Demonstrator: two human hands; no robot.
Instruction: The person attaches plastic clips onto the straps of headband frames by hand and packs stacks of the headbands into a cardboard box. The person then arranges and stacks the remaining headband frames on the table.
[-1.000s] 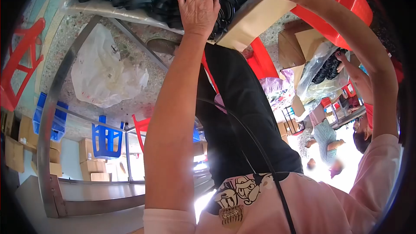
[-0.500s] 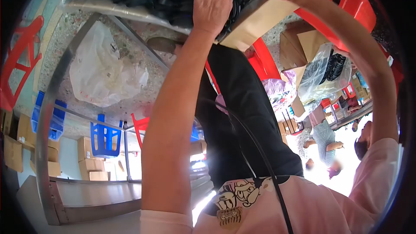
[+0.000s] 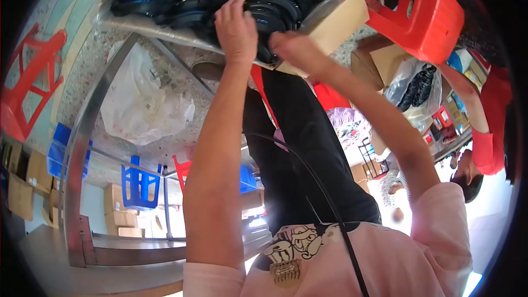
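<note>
My left hand (image 3: 236, 32) rests at the near edge of a box of black ring-shaped parts (image 3: 269, 14), its back up and its fingers loosely apart over them. No part is seen gripped in it. To its right, my right hand (image 3: 297, 50) reaches over the box's near right corner, fingertips toward the black parts. Motion blurs that hand, and whether it holds anything cannot be made out. The parts lie in rows inside the box, which has a clear plastic liner (image 3: 159, 32) along its near edge and a cardboard flap (image 3: 344, 25) on the right.
A metal frame (image 3: 102, 91) stands at left, near a white plastic bag (image 3: 140, 102) on the floor. Red stools (image 3: 421, 19) and a blue stool (image 3: 140, 184) are around. At right, a person in red (image 3: 492, 124) is beside a bag of black parts (image 3: 418, 88).
My right hand has moved left and down from the box's far right side toward my left hand. My left hand has shifted left and slightly down. The box shows lower in view.
</note>
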